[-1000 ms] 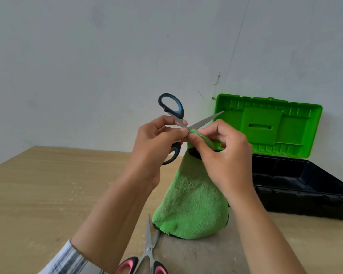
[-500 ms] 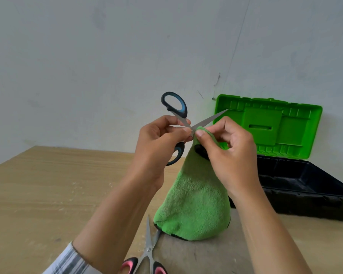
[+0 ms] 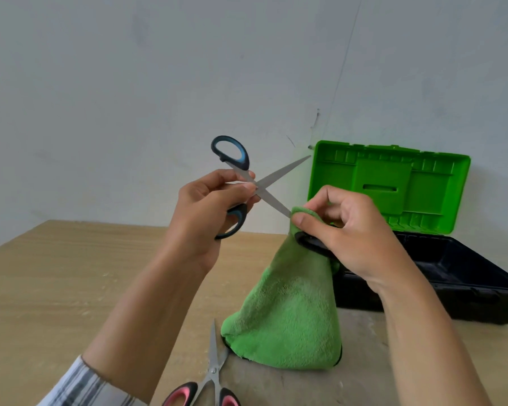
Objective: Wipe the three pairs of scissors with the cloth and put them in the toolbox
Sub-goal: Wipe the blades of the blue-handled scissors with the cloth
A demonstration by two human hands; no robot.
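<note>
The left hand (image 3: 201, 212) grips the blue-handled scissors (image 3: 272, 200) at the pivot, thumb and fingertips curled round it, blades spread in a cross. The right hand (image 3: 355, 232) pinches the green cloth (image 3: 288, 317) over the tip of the lower blade. A dark band under that thumb may be the cloth's edging. The cloth hangs down to the bench (image 3: 56, 288). Just beside its hem lie pink-handled scissors (image 3: 213, 367), closed. The toolbox (image 3: 452, 276) stands open at the right, green lid (image 3: 393, 186) upright.
</note>
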